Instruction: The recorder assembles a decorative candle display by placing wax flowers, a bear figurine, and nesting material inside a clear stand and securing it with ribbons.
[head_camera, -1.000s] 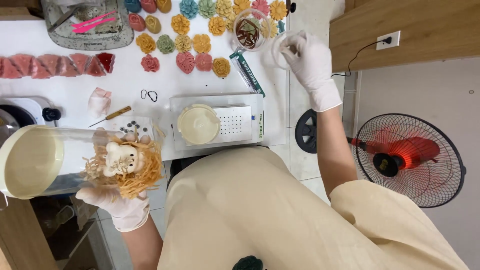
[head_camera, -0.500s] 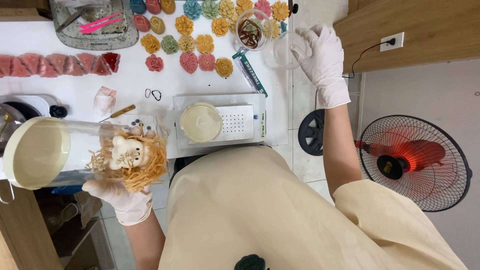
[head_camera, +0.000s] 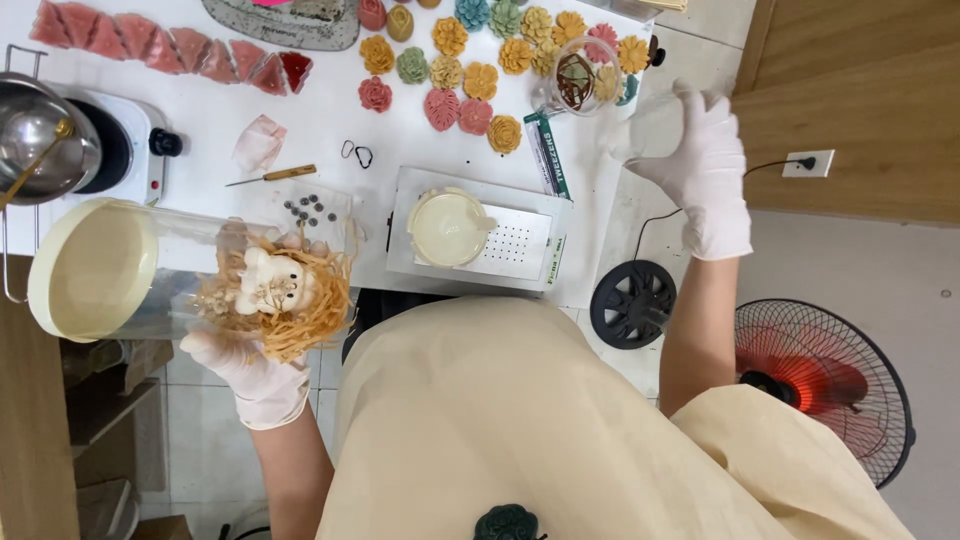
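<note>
My left hand (head_camera: 250, 375), in a white glove, grips a clear cylinder (head_camera: 150, 270) lying on its side, with a cream lid (head_camera: 85, 270) on its left end. Inside its near end sit a small cream bunny figure (head_camera: 268, 282) and orange straw-like shreds (head_camera: 310, 325). My right hand (head_camera: 705, 175), also gloved, holds a small clear cup (head_camera: 650, 125) past the right edge of the white table (head_camera: 320, 120). A glass jar (head_camera: 578, 78) with brown bits stands just left of that cup.
A scale (head_camera: 500, 240) carries a cream round dish (head_camera: 447, 227). Coloured flower-shaped pieces (head_camera: 470, 85) and pink triangles (head_camera: 170, 50) lie at the back. A metal pot (head_camera: 40, 135) sits on a hotplate at left. A fan (head_camera: 830, 385) stands on the floor at right.
My right hand has moved right and nearer to me with the clear cup, away from the glass jar. The left hand still holds the cylinder in the same way.
</note>
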